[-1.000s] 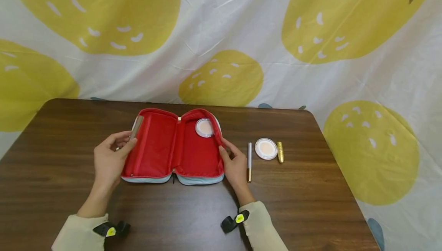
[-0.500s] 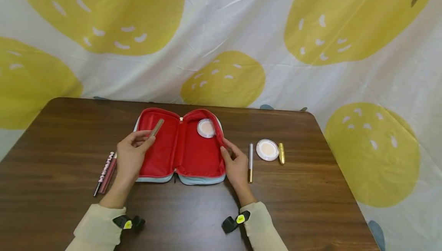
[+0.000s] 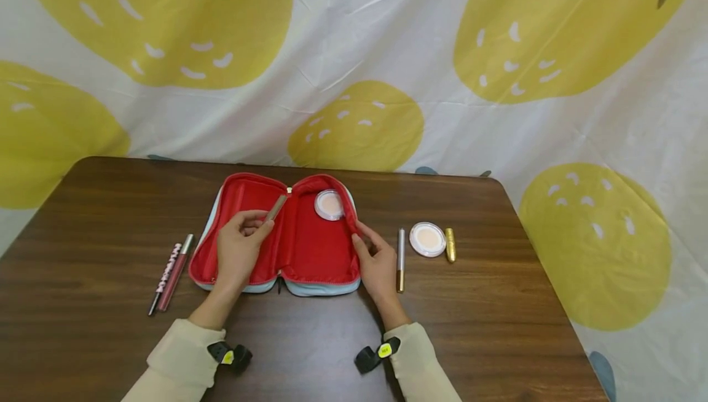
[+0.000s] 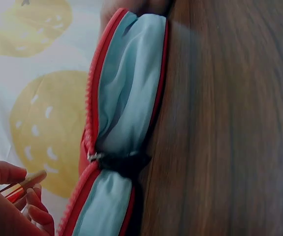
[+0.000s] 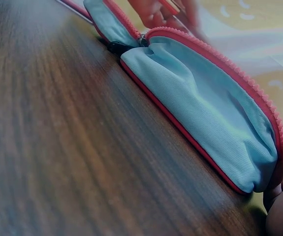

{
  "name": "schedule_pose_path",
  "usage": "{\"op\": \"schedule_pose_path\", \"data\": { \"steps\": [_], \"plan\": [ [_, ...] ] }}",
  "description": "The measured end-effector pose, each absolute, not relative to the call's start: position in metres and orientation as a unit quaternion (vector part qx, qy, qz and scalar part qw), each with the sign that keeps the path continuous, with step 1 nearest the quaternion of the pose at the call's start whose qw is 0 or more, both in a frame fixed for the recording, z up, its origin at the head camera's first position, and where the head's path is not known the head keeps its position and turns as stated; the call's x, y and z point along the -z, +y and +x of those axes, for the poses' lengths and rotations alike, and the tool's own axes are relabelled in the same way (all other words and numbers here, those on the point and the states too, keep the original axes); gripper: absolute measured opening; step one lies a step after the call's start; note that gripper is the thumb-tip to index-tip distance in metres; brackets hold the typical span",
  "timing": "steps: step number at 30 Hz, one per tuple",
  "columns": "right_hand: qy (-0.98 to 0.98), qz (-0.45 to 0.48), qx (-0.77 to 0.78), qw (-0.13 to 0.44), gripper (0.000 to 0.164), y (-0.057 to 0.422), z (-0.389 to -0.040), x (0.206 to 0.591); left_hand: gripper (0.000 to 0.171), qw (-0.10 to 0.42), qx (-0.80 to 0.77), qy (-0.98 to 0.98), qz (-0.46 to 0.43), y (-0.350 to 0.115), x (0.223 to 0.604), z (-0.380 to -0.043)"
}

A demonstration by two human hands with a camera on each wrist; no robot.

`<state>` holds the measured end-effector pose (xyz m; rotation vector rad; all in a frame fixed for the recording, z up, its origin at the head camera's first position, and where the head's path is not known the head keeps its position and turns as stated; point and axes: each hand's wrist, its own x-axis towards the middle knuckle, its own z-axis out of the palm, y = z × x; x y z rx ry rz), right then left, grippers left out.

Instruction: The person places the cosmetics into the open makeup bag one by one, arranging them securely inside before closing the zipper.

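An unzipped pouch [image 3: 318, 251], red inside and pale blue outside, lies spread flat on the table. Over its left half, my left hand [image 3: 238, 251] pinches a slim gold-brown stick [image 3: 276, 208] between thumb and fingers; the stick points up and right, near the spine. In the left wrist view the stick [image 4: 36, 179] shows a red stretch by the fingers. My right hand [image 3: 378, 267] grips the pouch's right rim, thumb on the inside, other fingers mostly hidden outside. A round powder compact [image 3: 329, 204] rests in the top right corner of the right half.
Right of the pouch lie a silver-and-gold tube [image 3: 401, 260], a second compact [image 3: 428, 240] and a small gold tube [image 3: 450, 246]. To the left, a pink-and-white patterned pencil-like stick [image 3: 165, 278] lies beside a pink lip gloss tube [image 3: 176, 273]. A patterned cloth [image 3: 354, 39] hangs behind the table.
My left hand has carried the stick rightward from the pouch's left edge to near the spine, uncovering the two sticks on the left. The right hand keeps its grip on the rim.
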<state>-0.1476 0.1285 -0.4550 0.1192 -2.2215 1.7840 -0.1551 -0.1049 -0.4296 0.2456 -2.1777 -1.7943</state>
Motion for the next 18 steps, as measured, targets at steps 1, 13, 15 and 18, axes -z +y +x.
{"op": "schedule_pose_path", "data": {
  "steps": [1,13,15,18],
  "plan": [
    [-0.771,0.042,-0.619,0.145,0.031,0.129,-0.148,0.455,0.022,0.152,0.623,-0.763,0.084,-0.103,0.43,-0.156],
    [-0.772,0.041,-0.619,0.142,0.031,0.129,-0.147,0.455,0.019,0.14,0.602,-0.782,0.087,-0.08,0.434,-0.166],
    [-0.772,0.04,-0.618,0.142,0.031,0.129,-0.148,0.455,0.019,0.138,0.599,-0.784,0.089,-0.078,0.435,-0.168],
    [-0.772,0.04,-0.617,0.144,0.031,0.129,-0.148,0.456,0.018,0.136,0.591,-0.79,0.09,-0.076,0.436,-0.17]
  ]
}}
